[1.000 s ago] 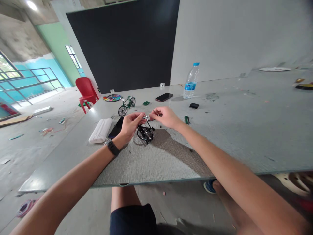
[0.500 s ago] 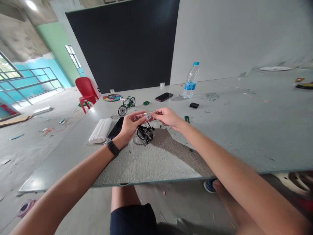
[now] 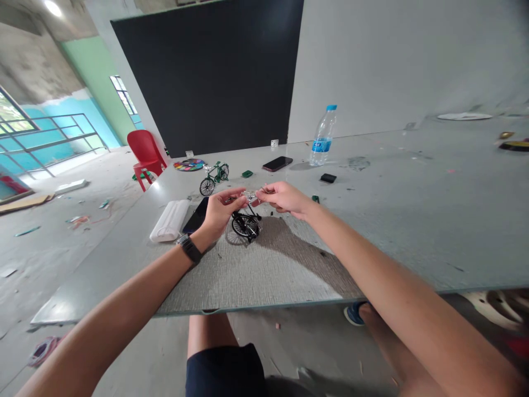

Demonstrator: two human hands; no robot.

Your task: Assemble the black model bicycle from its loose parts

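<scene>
A black model bicycle (image 3: 245, 225) stands on the table in front of me, its rear wheel towards me. My left hand (image 3: 223, 208) is closed, thumb and fingers pinching the silvery handlebar (image 3: 249, 196) at the front of the bicycle. From the other side my right hand (image 3: 285, 198) is closed in a pinch at the handlebar's right end; whether a small part sits between its fingertips is too fine to make out. The front wheel is mostly hidden behind the hands. Beyond my left hand stands a green model bicycle (image 3: 214, 177).
Left of the black bicycle lie a white pack (image 3: 169, 220) and a dark phone (image 3: 195, 215). Farther back are a paint palette (image 3: 189, 165), a green piece (image 3: 247, 173), another phone (image 3: 278, 164), a black block (image 3: 328, 178) and an upright water bottle (image 3: 323, 138). The table's near edge (image 3: 256, 305) is above my legs.
My right hand has shifted very slightly to the right at the handlebar. The left hand and the bicycle look almost still.
</scene>
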